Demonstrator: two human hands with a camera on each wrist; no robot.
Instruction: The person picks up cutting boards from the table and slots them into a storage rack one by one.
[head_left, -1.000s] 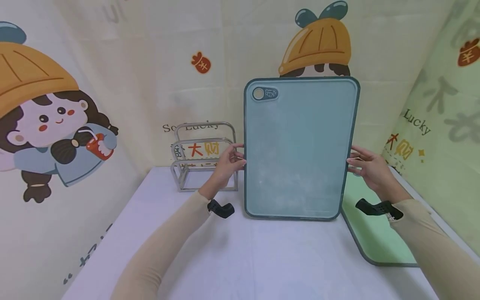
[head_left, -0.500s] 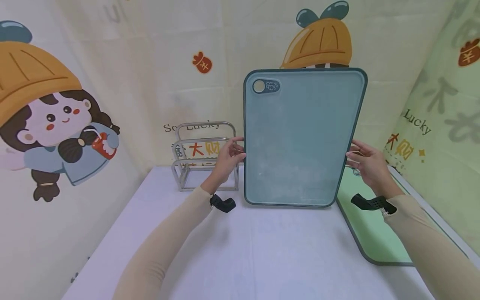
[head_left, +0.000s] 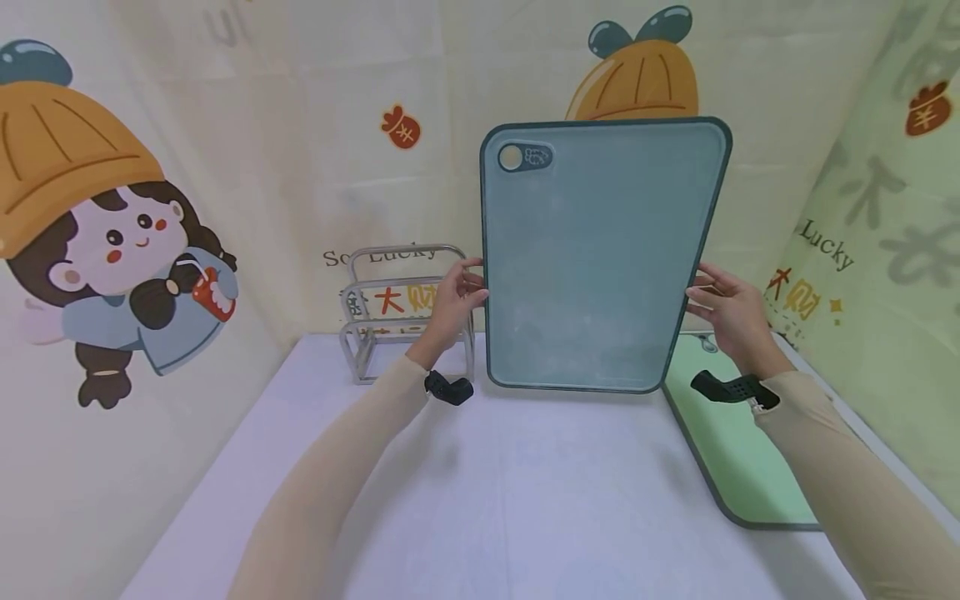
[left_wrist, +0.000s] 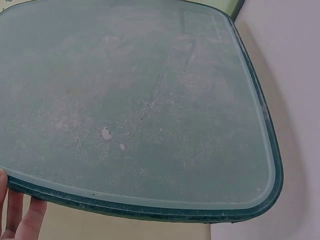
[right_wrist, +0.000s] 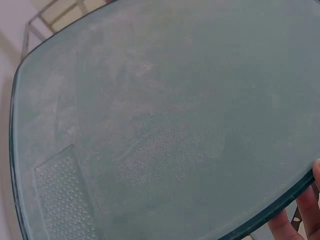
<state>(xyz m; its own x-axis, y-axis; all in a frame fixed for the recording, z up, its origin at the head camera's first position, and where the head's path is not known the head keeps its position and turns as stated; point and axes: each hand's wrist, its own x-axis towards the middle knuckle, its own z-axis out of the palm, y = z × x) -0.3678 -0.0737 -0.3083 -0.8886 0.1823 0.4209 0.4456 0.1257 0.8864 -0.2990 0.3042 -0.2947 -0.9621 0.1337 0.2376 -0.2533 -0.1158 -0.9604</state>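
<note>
A large blue-grey cutting board [head_left: 600, 258] with a dark teal rim stands upright between my hands, its hole at the top left. My left hand [head_left: 453, 304] pinches the board's left edge, thumb on the near face and fingers behind. On the opposite edge my right hand [head_left: 735, 321] grips in the same way. The board's lower edge appears raised off the table. In the right wrist view a bumpy textured patch [right_wrist: 65, 200] shows at one corner of the board. Both wrist views show only some fingers at the rim.
A silver wire rack [head_left: 360, 337] with several upright loops stands at the back left, partly behind my left hand. A green board [head_left: 742, 450] with a dark rim lies flat at the right, under my right forearm. White cloth [head_left: 480, 492] covers the table; printed curtains enclose it.
Both hands have lifted the cutting board upward, and its lower edge sits higher and farther back in the head view. The rack and green board stay put.
</note>
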